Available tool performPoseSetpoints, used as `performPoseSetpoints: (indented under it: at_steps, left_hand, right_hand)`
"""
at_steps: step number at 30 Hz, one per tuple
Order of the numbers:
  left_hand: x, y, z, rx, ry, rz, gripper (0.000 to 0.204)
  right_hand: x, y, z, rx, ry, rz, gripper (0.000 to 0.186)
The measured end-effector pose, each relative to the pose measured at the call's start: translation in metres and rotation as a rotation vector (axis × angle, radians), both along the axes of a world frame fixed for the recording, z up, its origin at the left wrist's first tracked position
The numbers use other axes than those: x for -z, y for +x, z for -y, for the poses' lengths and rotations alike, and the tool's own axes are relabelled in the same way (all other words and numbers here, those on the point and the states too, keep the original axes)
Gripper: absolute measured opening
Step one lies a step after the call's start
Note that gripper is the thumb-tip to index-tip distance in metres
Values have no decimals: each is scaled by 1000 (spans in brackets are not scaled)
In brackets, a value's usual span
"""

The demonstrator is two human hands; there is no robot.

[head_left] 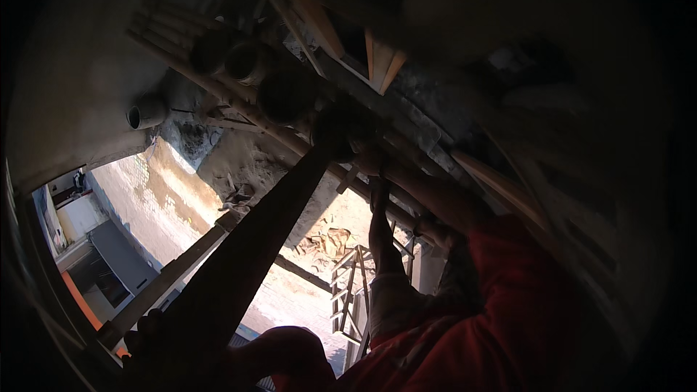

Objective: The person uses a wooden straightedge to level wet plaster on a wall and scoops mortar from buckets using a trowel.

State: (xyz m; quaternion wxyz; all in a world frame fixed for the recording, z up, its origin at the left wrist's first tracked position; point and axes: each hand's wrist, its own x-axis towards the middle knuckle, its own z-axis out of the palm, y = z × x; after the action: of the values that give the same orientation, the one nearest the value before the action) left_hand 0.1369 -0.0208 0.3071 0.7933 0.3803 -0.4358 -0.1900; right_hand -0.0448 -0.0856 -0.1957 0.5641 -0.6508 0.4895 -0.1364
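Observation:
A long dark wooden beam runs from the lower left up to the middle of the picture. Low on the left, my left hand is closed round the beam's near end, its fingertips dark against the light. My right hand is by the beam's far end, beside a dark bucket. Its fingers look closed, with a short wooden piece sticking out just below them. Deep shadow hides what exactly that hand grips. My bare leg shows below it.
More dark buckets stand in a row along wooden poles. Another round container is at the left. Far below lie sunlit ground with rubble, a metal frame and a pale wall. Planks lie to the right.

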Motion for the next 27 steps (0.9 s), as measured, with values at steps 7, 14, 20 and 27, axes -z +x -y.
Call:
performPoseSetpoints:
  at_steps: [7, 14, 20, 27]
  left_hand:
    - [-13, -35, -21, 123, 75, 33, 51]
    - [-8, -93, -37, 189, 96, 45, 50]
    - [16, -158, -48, 128, 196, 167, 49]
    - [89, -236, -39, -84, 446, 432, 51]
  right_hand:
    - [-221, -29, -73, 3, -501, 319, 84]
    - [-352, -54, -81, 92, -641, 508, 68]
    - [-283, -41, -97, 288, -285, 946, 63]
    - [-303, -177, -90, 361, -549, 326, 59]
